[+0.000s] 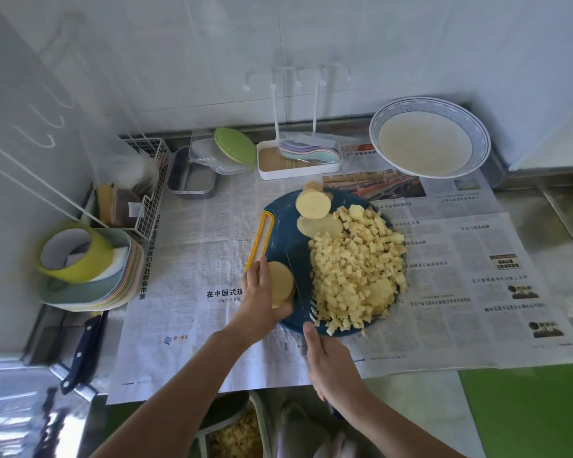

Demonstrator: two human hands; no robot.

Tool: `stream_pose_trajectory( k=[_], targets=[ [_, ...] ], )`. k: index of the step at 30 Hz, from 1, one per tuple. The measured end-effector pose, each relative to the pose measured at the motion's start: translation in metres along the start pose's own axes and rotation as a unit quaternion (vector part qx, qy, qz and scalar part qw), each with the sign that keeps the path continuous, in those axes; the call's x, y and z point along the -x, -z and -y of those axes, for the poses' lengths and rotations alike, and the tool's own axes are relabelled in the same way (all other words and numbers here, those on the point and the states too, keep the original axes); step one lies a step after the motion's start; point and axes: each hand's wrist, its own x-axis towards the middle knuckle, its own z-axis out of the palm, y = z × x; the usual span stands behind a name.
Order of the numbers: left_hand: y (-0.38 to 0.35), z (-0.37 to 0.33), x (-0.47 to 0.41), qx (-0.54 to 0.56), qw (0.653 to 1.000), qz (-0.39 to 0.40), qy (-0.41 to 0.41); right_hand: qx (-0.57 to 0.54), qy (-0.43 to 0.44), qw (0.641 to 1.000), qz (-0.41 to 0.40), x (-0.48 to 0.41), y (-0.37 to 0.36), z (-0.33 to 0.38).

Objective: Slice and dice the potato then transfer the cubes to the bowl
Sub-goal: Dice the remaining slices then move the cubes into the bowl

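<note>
Worktop (559, 223) under spread newspaper (196, 233), white tiled wall behind.

Item: potato, in three states, all on a round blue cutting board (278, 233).
- Cubes (354, 269): large heap over the right half of the board, reaching the near rim.
- Stack of round slices (282, 282): at the left edge of the board, held between thumb and fingers of the left hand (262, 299).
- Loose slices (313, 203): at the far edge, uncut.

Knife (298, 282): blade blurred, lying between the stack and the heap. The right hand (328, 365) is curled round the handle, which is hidden, with the forefinger out along the back.

Bowl (478, 132): white with a blue-patterned rim, at the far right, well apart from the board; no cubes seen in it.

Step in hand, as judged: dicing the held stack.
- Lay it flat and tuck the fingertips back from the blade.
- Cut strips, then cut across, matching the heap's cube size.
- The heap crowds the cutting space, and cubes at the near rim may spill onto the paper.

Surrounds: a second knife (83, 352) at the left edge, stacked plates (113, 292) and a wire rack (149, 180).
</note>
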Motion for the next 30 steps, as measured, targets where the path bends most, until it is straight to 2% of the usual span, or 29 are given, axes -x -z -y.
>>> stream_pose_trajectory(
  k=[3,6,10,16,25,30],
  targets=[
    [-0.012,-0.005,0.001,0.077,0.995,-0.064,0.015,0.038,0.014,0.999,-0.006,0.004,0.004,0.003],
    [-0.021,-0.005,0.001,0.069,0.988,-0.14,0.02,0.075,0.034,0.997,-0.011,0.007,0.01,0.006],
    [-0.031,-0.007,0.0,0.061,0.979,-0.193,0.019,0.079,0.038,0.996,0.001,0.007,0.015,0.007],
    [-0.033,-0.004,0.0,0.086,0.974,-0.208,0.001,0.124,0.088,0.988,-0.018,0.004,0.02,0.007],
    [-0.036,-0.002,0.0,0.085,0.973,-0.215,-0.009,0.168,0.079,0.982,-0.028,0.001,0.015,0.0],
    [-0.036,0.0,-0.002,0.079,0.973,-0.218,-0.017,0.115,0.057,0.992,0.007,0.0,0.02,0.005]
  ],
)
